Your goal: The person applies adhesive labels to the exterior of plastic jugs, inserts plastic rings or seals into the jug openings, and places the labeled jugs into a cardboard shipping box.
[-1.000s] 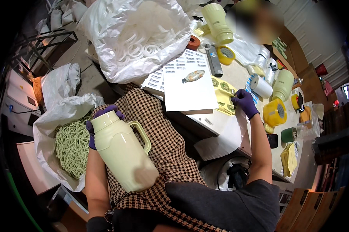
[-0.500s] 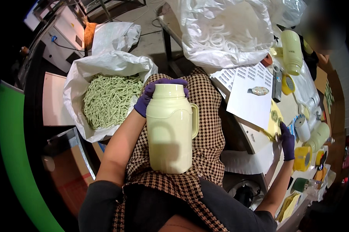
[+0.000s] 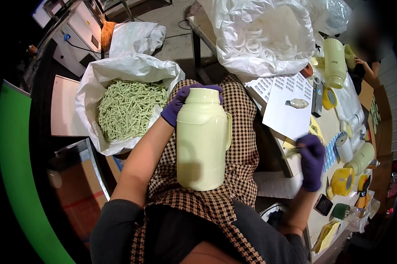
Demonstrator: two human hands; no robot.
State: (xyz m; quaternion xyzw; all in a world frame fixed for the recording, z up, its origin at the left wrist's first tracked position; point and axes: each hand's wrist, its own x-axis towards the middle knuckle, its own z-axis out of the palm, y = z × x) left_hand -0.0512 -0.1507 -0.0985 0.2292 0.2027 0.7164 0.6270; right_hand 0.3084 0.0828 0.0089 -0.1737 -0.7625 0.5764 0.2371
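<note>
While the person sat at the table's near edge, a white sack of pale green plastic sticks stood open at the far left, on the floor beside the knee. Left hand, purple-gloved, was wrapped around the neck of a pale yellow-green thermos jug, fingers closed on it just under the rim; jug stood upright on the checked apron over the lap, handle facing right. Looked like a hard, smooth plastic shell: stiff, likely light if empty, slippery under a glove, possibly a breakable liner inside. Best hold judged to be the side handle or the neck. Right hand, gloved too, was at the tabletop's near edge, fingers pinched on a small thin item, can't tell what.
</note>
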